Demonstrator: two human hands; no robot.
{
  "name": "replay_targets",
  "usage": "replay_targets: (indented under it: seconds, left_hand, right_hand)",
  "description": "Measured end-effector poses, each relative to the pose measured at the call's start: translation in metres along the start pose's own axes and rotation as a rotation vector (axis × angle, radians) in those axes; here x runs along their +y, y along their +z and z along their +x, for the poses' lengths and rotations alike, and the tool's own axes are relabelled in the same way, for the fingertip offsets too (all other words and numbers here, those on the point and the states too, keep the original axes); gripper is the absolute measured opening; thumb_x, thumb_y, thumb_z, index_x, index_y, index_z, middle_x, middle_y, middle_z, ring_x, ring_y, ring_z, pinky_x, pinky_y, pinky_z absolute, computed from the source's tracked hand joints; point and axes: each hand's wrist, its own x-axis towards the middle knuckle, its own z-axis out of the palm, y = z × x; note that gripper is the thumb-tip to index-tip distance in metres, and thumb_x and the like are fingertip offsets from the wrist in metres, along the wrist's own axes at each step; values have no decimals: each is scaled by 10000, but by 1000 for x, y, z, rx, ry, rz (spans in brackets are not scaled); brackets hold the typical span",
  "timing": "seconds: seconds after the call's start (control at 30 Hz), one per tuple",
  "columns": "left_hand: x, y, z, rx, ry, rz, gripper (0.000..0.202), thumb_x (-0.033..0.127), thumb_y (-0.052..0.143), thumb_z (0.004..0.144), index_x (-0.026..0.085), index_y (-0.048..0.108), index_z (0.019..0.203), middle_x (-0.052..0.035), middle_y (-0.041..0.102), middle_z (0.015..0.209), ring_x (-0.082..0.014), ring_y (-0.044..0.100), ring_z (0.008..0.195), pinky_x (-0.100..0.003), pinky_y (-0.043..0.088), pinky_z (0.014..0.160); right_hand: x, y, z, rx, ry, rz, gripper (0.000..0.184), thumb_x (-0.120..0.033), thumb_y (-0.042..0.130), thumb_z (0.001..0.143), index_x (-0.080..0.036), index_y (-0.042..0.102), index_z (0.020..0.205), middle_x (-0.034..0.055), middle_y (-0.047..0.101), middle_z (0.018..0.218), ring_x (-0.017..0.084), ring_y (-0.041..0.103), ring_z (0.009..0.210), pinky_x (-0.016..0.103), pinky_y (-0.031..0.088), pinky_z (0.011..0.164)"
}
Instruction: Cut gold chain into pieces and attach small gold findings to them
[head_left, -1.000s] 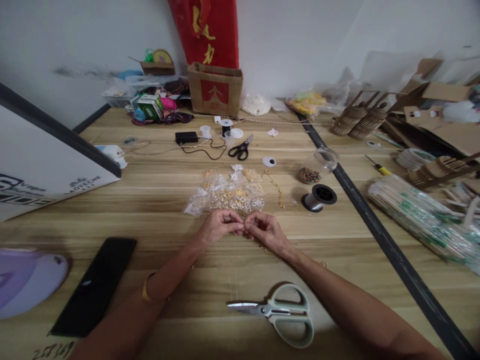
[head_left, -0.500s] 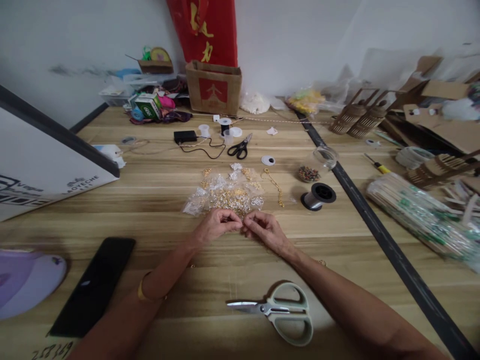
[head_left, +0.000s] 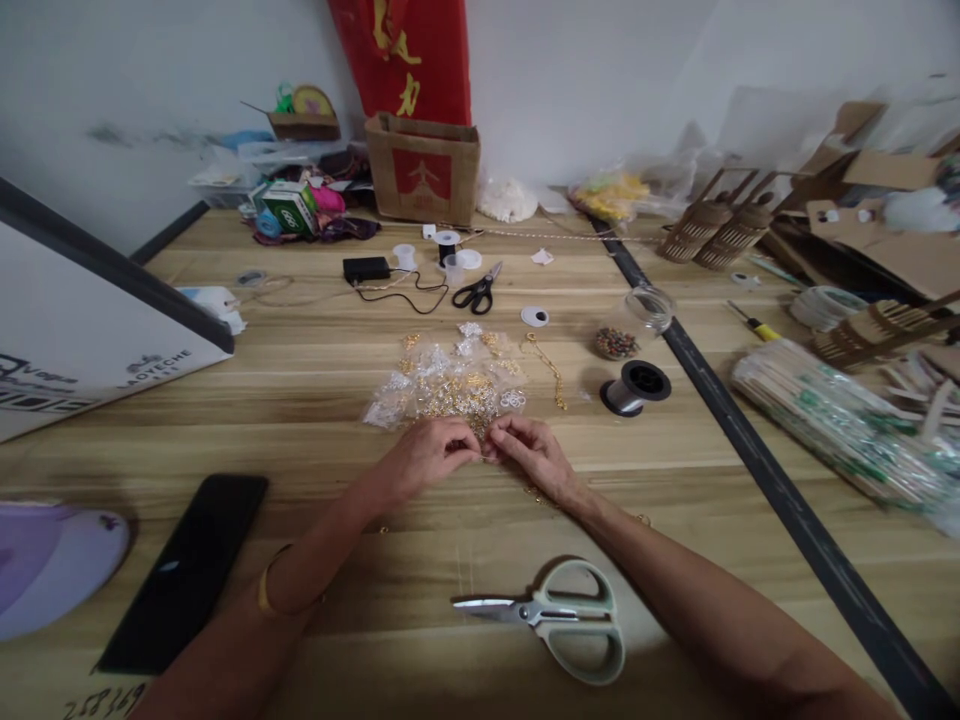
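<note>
My left hand (head_left: 435, 452) and my right hand (head_left: 531, 450) meet fingertip to fingertip at the near edge of a pile of small gold and silver jewelry findings (head_left: 465, 392) in clear bags. Thumb and forefinger are pinched together on each hand. Whatever sits between them is too small to make out. A gold chain (head_left: 556, 375) lies to the right of the pile. Some tiny gold pieces (head_left: 534, 494) rest on the table beside my right wrist. Large scissors with pale green handles (head_left: 577, 620) lie nearer to me, between my forearms.
A wire spool (head_left: 636, 388) and a tub of mixed beads (head_left: 616, 343) stand at right. Black scissors (head_left: 477, 290) lie behind the pile. A black phone (head_left: 184, 575) is at left, near a white box (head_left: 97, 340). Bagged wooden sticks (head_left: 832, 430) lie far right.
Both hands stay pinched together at the same spot. My left wrist and forearm have shifted slightly left, and the view has moved a little.
</note>
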Motion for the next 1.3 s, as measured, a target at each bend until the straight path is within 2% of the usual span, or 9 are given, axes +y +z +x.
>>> replay_targets:
  seconds: [0.17,0.33,0.57,0.7,0.93,1.1,1.3]
  left_hand:
    - [5,-5,0,-43,25,16,111,156,581,770,170,678,717,-22,649,727,-138,570,684,-232,404,654]
    - [6,-9,1,-32,39,7,119,158,574,766,178,681,717,-15,645,710,-136,561,674,-231,403,649]
    - [2,-6,-1,-36,25,82,112,174,569,788,176,675,751,-24,640,734,-138,559,680,-231,400,650]
    - [-2,-4,-1,-45,39,107,111,152,566,787,171,666,742,-21,627,731,-137,560,675,-233,398,654]
    - [0,-7,0,-24,4,32,95,164,583,779,161,669,739,-22,640,732,-136,563,674,-231,397,645]
    - [2,-8,0,-32,44,10,89,161,598,770,160,676,728,-18,635,710,-130,557,660,-227,394,632]
    - [-3,-9,1,-15,48,-37,87,160,593,776,155,667,729,-10,645,713,-121,567,676,-220,408,637]
  right_hand:
    - [-4,1,-1,3,23,39,320,-482,571,824,-164,602,817,25,621,714,136,588,682,263,481,660]
    - [-6,1,-1,4,53,68,319,-487,603,795,-172,598,840,22,635,718,144,604,712,266,479,673]
    - [-10,4,-2,-48,21,-9,268,-423,649,771,-168,602,840,-6,595,691,110,531,631,228,411,607]
    - [-9,5,-2,-90,19,4,247,-371,689,740,-166,601,846,-5,588,718,110,528,658,232,411,632]
    - [-7,3,-4,-118,12,-60,247,-352,652,775,-165,586,921,-16,534,711,97,486,631,218,389,591]
    - [-8,4,-4,-128,3,-13,274,-335,686,744,-168,572,929,3,564,780,110,523,699,233,416,656]
    - [-9,4,-5,-149,41,-79,302,-355,672,753,-156,555,947,-53,461,630,71,392,538,202,308,513]
